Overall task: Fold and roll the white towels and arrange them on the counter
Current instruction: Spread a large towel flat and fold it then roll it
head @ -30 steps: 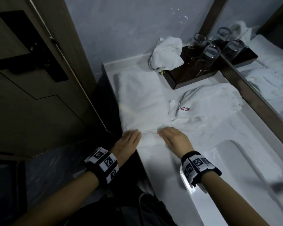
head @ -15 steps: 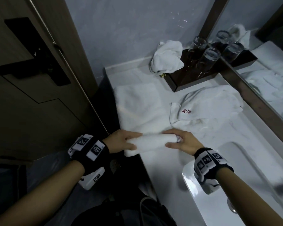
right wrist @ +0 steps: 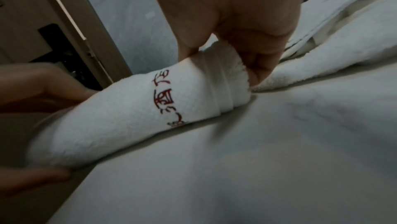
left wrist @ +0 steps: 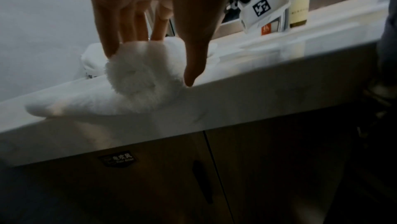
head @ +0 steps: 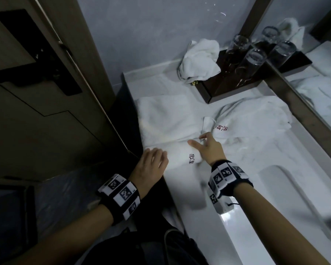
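A white towel lies on the white counter (head: 243, 161), its near part wound into a roll (head: 180, 155) with red characters on it. The flat rest of the towel (head: 166, 119) stretches away from the roll. My left hand (head: 161, 155) grips the roll's left end, fingers over the far side and thumb (left wrist: 193, 58) on the near side. My right hand (head: 199, 142) pinches the right end (right wrist: 227, 78). A second white towel (head: 252, 121) with red characters lies loosely folded to the right. A third towel (head: 199, 60) is crumpled at the back.
A dark wooden tray (head: 218, 88) with upturned glasses (head: 252, 60) stands at the back by the mirror (head: 323, 73). The sink basin (head: 294, 197) is at the near right. A wooden door (head: 36, 92) stands on the left. Cabinet doors (left wrist: 193, 176) are under the counter.
The roll has grown and moved away from the counter's front edge along the flat towel. Both hands went forward with it, and red characters now show on the roll.
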`<state>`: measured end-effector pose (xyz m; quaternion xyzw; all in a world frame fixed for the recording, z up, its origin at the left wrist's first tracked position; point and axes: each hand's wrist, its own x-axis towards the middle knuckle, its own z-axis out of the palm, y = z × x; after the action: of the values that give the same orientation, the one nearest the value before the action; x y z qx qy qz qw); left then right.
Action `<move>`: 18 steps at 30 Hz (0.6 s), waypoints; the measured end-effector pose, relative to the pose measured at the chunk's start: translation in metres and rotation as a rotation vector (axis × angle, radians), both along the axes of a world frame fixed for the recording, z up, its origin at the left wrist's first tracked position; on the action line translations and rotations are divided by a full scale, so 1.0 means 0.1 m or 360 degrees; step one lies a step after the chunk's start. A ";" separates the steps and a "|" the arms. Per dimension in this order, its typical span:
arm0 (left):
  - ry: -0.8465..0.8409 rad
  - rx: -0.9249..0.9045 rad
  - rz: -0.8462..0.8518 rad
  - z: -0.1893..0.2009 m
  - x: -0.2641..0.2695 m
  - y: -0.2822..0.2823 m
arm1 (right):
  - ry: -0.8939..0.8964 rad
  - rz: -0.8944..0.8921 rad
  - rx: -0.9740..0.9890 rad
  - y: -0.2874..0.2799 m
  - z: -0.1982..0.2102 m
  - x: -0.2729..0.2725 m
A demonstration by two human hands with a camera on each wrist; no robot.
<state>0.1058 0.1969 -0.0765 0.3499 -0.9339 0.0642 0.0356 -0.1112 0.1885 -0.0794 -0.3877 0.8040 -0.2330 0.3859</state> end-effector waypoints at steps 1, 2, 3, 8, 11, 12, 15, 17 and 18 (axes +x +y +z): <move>-0.0043 -0.0079 0.0014 -0.01 -0.02 -0.01 | 0.0027 0.0002 -0.0040 0.02 0.01 0.02; -0.0069 -0.0136 0.0023 -0.02 -0.05 -0.02 | 0.0081 0.0016 -0.0108 0.06 0.01 0.03; -0.0087 -0.0188 0.0026 -0.02 -0.07 -0.03 | 0.0166 0.0047 -0.0212 0.10 0.01 0.03; -0.0184 -0.0160 0.0013 0.02 -0.10 -0.12 | 0.0431 0.0577 -0.0705 0.37 0.08 0.01; -0.0157 0.0150 0.0105 0.15 -0.06 -0.22 | 0.0590 0.0883 -0.0526 0.44 0.00 -0.03; -0.0124 0.0291 0.0151 0.19 -0.05 -0.26 | 0.0603 0.0884 -0.0494 0.43 -0.02 -0.04; 0.0117 0.0887 0.0191 0.23 0.05 -0.44 | 0.0544 0.0814 -0.0608 0.33 0.00 -0.06; 0.0427 0.1126 0.0222 0.27 0.15 -0.55 | 0.0399 0.0797 -0.0715 0.26 0.04 -0.10; 0.0568 0.1226 0.0252 0.29 0.20 -0.61 | 0.0250 0.0768 -0.0698 0.24 0.06 -0.13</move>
<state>0.1261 0.1361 -0.0479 0.4139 -0.8391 -0.3481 0.0583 -0.1242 0.2123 -0.0730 -0.6575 0.6470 -0.2719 0.2743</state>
